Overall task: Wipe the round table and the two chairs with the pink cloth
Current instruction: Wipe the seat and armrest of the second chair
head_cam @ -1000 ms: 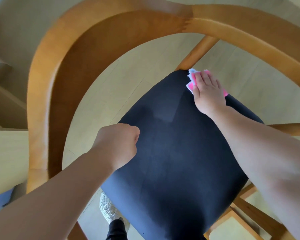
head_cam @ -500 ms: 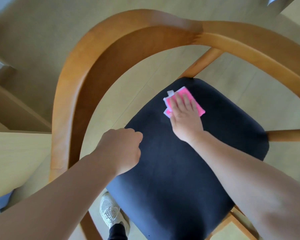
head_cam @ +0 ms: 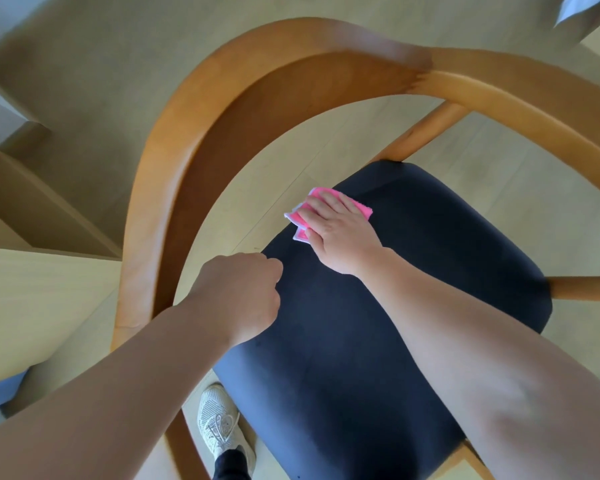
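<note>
We note the right hand (head_cam: pixel 340 233) pressing the cloth (head_cam: pixel 326 209) flat-fingered at the seat's (head_cam: pixel 378 341) far-left corner; unwiped seat lies nearward. Left hand (head_cam: pixel 239 296) fisted, empty.

A folded pink cloth with white edging (head_cam: pixel 326 211) lies flat near the back left edge of the curved wooden chair's (head_cam: pixel 222 109) dark navy padded seat (head_cam: pixel 378 341).
</note>
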`<state>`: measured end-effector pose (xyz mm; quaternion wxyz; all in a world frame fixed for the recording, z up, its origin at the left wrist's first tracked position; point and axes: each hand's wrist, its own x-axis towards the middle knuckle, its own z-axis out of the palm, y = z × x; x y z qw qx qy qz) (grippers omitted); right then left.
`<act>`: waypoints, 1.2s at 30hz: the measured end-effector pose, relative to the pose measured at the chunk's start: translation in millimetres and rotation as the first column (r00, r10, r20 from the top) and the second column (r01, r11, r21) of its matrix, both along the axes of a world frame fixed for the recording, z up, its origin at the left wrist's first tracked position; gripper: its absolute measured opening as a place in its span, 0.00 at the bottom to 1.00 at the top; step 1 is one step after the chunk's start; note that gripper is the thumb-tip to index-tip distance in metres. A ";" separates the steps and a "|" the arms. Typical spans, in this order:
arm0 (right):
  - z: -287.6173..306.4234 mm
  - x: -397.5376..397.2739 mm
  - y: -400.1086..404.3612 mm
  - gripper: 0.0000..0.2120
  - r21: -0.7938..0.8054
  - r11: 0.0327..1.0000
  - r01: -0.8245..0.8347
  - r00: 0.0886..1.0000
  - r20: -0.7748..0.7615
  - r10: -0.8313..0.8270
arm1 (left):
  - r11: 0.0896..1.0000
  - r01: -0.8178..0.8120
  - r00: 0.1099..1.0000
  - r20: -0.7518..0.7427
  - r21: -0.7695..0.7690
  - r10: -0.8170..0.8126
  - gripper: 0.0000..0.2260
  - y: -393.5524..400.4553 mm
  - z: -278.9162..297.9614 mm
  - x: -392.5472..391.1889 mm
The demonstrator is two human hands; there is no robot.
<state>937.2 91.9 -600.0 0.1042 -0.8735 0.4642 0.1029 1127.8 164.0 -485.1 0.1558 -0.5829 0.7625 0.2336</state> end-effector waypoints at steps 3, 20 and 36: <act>1.8 -9.4 -20.5 0.24 -0.004 0.999 0.044 0.999 -0.014 -0.044 | 1.000 -0.016 1.000 -0.007 -0.009 0.016 0.10 1.9 -2.1 -0.2; -9.7 -47.0 22.1 0.26 0.005 0.909 0.417 0.908 -0.031 -0.417 | 0.998 0.059 0.998 0.019 -0.009 -0.058 0.10 7.6 2.6 -4.0; 1.4 -61.9 196.4 0.25 0.057 0.876 0.480 0.877 -0.041 -0.478 | 0.971 0.238 0.971 -0.033 0.012 -0.238 0.11 50.9 32.3 -16.3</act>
